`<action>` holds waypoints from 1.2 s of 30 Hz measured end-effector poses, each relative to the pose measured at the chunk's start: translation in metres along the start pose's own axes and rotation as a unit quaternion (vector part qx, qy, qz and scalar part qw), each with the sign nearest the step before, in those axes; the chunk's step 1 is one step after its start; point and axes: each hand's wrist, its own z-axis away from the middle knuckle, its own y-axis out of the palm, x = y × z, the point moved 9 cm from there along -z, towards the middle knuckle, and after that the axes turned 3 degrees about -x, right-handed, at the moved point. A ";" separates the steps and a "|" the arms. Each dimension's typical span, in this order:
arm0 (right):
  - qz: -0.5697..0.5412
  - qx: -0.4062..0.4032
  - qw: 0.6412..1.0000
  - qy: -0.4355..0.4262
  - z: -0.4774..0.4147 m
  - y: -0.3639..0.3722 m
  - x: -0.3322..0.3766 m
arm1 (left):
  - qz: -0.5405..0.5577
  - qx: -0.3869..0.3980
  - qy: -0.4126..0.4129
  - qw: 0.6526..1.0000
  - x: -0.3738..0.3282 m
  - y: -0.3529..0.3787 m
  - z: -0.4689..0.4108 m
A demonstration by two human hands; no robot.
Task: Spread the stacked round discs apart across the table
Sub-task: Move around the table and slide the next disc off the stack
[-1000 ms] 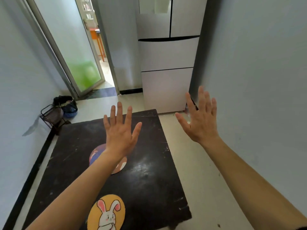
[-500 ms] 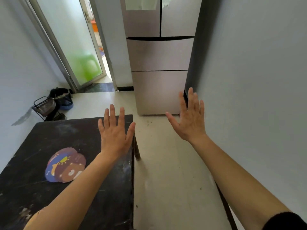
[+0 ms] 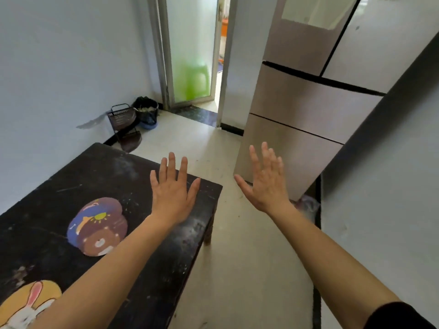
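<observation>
Two round discs lie apart on the black table (image 3: 107, 172). The purple disc with a bear in a cap (image 3: 97, 225) sits mid-table. At the lower left, a yellow disc with a white rabbit (image 3: 26, 305) is partly cut off by the frame and partly covered by my left forearm. My left hand (image 3: 173, 193) hovers above the table's far right corner, fingers spread, holding nothing. Off the table, my right hand (image 3: 266, 184) is raised over the floor, also open and empty.
A tall fridge (image 3: 301, 110) stands right of the table across a strip of pale floor. A wire basket (image 3: 121, 117) and a dark bucket (image 3: 146, 110) sit by the left wall near a glass door (image 3: 192, 48). A grey wall closes the right side.
The view has swung and tilted, so the table sits further left and lower. Both hands stay raised and open, and the rabbit disc is back in view at the lower left.
</observation>
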 end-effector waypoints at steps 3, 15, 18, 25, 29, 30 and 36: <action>-0.027 0.021 0.998 -0.061 -0.046 0.024 0.050 | -0.029 -0.005 -0.062 0.998 0.047 -0.010 -0.005; -0.123 0.139 0.927 -0.326 -0.142 0.136 0.273 | -0.041 0.022 -0.418 0.907 0.242 0.017 0.047; -0.143 0.196 0.907 -0.345 -0.153 0.179 0.304 | 0.014 0.027 -0.525 0.851 0.264 0.039 0.070; -0.159 0.353 0.852 -0.353 -0.123 0.271 0.349 | 0.084 0.084 -0.668 0.735 0.289 0.093 0.122; -0.186 0.467 0.808 -0.307 -0.073 0.323 0.364 | 0.146 0.083 -0.708 0.686 0.307 0.132 0.149; -0.198 0.490 0.797 -0.292 -0.062 0.334 0.368 | 0.165 0.072 -0.714 0.676 0.314 0.140 0.154; -0.288 0.549 0.768 -0.161 -0.014 0.374 0.378 | 0.264 -0.037 -0.722 0.638 0.338 0.176 0.166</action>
